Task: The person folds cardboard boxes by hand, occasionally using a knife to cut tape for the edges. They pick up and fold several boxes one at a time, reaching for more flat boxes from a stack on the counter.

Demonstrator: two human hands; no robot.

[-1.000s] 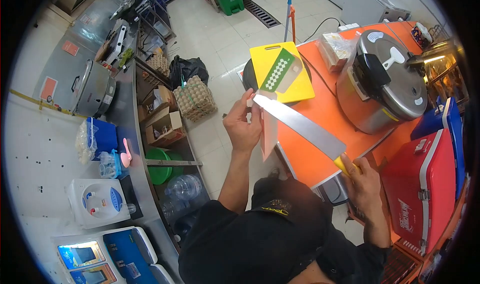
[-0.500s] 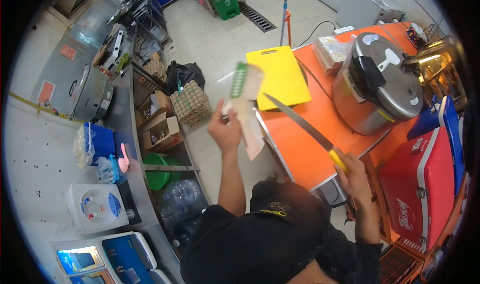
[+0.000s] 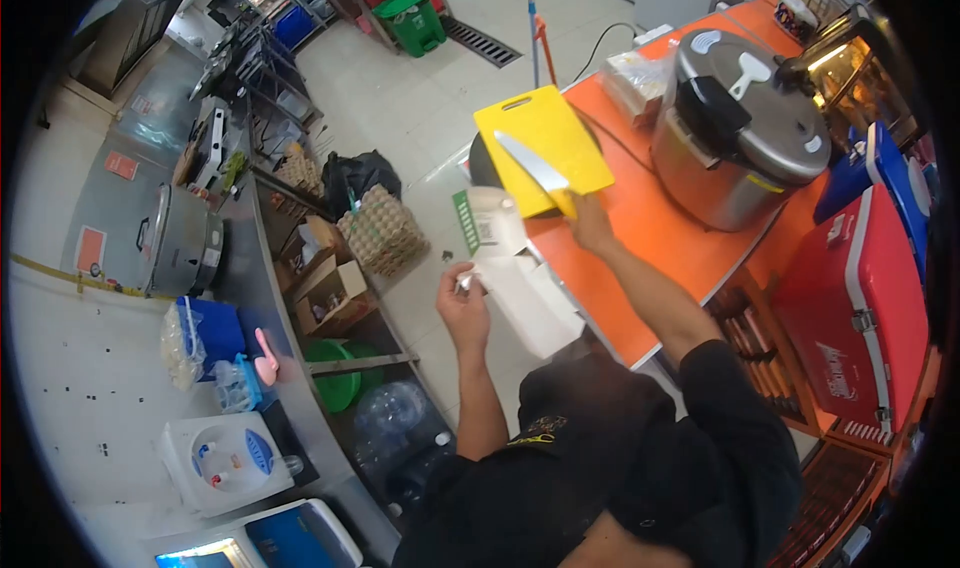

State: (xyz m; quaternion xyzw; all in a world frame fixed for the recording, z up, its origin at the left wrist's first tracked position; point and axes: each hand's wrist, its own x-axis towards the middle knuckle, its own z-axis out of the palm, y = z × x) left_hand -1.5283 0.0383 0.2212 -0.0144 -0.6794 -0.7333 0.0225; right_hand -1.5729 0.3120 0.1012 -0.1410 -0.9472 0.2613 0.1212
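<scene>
My right hand [image 3: 592,226] grips a kitchen knife [image 3: 530,162] by its yellow handle. The blade overlaps the yellow cutting board [image 3: 580,153] in this view, its tip pointing to the far left. My left hand [image 3: 464,306] is closed at the near-left edge of an unfolded cardboard package [image 3: 525,303], white with a green printed strip. A small white bit shows between the fingers. Beneath the board, the dark rim of a round object [image 3: 480,163] sticks out at the left.
A big rice cooker [image 3: 740,128] stands on the orange table [image 3: 600,278], beside a plastic-wrapped pack [image 3: 635,83]. Red cooler [image 3: 845,308] at right. Egg trays [image 3: 382,230] and a cardboard box [image 3: 335,298] sit left, near the steel counter [image 3: 262,268].
My right hand has brought the knife left and away from me, over the cutting board. The package has turned and shows its white side; my left hand has lowered slightly.
</scene>
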